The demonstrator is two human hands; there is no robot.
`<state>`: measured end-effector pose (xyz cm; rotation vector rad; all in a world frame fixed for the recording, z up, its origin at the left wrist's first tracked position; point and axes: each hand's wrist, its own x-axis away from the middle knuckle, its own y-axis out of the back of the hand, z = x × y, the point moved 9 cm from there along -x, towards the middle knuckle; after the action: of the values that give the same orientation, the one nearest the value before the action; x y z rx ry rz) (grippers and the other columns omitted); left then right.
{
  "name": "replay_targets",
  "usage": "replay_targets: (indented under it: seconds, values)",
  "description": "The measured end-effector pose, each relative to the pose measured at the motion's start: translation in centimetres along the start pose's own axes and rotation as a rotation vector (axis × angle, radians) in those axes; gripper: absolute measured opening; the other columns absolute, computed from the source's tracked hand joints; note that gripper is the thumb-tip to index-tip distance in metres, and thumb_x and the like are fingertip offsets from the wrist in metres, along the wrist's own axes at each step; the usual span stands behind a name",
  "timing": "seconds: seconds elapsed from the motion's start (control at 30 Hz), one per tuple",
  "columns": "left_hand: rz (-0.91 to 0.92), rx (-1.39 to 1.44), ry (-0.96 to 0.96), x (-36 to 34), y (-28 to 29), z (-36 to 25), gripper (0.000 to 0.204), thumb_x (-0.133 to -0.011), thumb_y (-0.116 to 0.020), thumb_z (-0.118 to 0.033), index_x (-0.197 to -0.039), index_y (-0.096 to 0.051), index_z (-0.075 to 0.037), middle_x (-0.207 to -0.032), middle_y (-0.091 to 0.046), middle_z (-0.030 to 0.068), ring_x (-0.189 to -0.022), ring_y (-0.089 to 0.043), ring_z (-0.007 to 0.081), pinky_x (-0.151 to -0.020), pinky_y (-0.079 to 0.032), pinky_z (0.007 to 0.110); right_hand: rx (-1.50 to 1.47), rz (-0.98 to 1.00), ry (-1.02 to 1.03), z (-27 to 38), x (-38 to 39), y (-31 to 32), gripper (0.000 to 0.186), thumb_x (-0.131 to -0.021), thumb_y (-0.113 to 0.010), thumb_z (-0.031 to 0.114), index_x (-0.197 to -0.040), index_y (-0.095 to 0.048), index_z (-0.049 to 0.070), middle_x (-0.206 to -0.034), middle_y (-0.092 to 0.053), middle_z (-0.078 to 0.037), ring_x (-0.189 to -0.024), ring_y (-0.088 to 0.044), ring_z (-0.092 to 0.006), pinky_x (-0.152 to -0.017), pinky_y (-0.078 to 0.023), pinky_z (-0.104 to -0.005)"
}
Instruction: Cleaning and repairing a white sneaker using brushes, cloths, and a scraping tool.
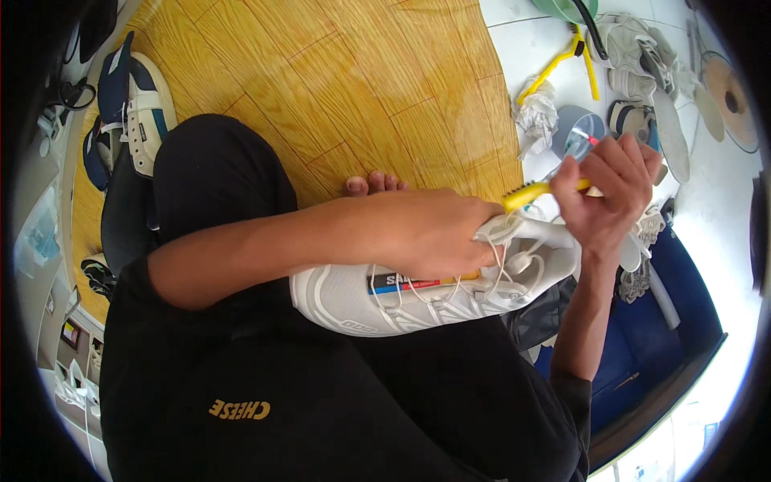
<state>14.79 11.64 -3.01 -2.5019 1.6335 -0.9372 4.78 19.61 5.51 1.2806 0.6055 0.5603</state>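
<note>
A pale grey-white sneaker with thin cream laces lies across my lap, its toe to the left and its collar to the right. Its tongue bears a coloured label. My left hand reaches over the shoe and grips its upper near the laces; the fingertips are partly hidden. In my right hand, raised by the heel, is a yellow brush. Its dark bristles are at the shoe's collar edge, close to my left fingers.
Another yellow brush, crumpled white paper and a clear cup sit on white tiles at the upper right, near several shoes and insoles. A blue bin stands at the right. Navy-and-cream shoes are at the upper left.
</note>
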Motion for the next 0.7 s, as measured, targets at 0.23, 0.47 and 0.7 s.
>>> replay_targets:
  seconds: [0.23, 0.47, 0.7]
  values:
    - [0.004, -0.008, 0.027, -0.5, 0.3, 0.5, 0.041, -0.093, -0.050, -0.035, -0.120, -0.058, -0.005, -0.092, -0.069, 0.0271, -0.085, -0.067, 0.0454, -0.076, -0.049, 0.054, -0.097, -0.067, -0.081, -0.1, -0.1, 2.3, 0.015, -0.059, -0.066, 0.010, -0.055, -0.052, 0.007, -0.058, -0.043, -0.001, -0.059, -0.041, -0.0179, -0.068, -0.030, -0.0341]
    - [-0.042, 0.011, 0.010, -0.6, 0.6, 0.8, 0.040, -0.091, -0.053, -0.034, -0.117, -0.059, -0.004, -0.094, -0.069, 0.0250, -0.088, -0.067, 0.0430, -0.078, -0.050, 0.051, -0.036, -0.067, 0.047, 2.7, -0.8, 2.1, 0.021, -0.061, -0.067, 0.016, -0.053, -0.049, 0.011, -0.056, -0.038, 0.001, -0.057, -0.038, -0.0168, -0.066, -0.029, -0.0344]
    - [-0.052, -0.025, -0.115, -0.3, 1.1, -0.4, 0.044, -0.093, -0.056, -0.039, -0.116, -0.058, -0.001, -0.095, -0.069, 0.0238, -0.091, -0.067, 0.0405, -0.081, -0.050, 0.048, -0.051, -0.113, 0.034, 2.1, -0.6, 2.3, 0.023, -0.062, -0.069, 0.015, -0.052, -0.049, 0.011, -0.056, -0.036, 0.002, -0.057, -0.036, -0.0171, -0.066, -0.028, -0.0339]
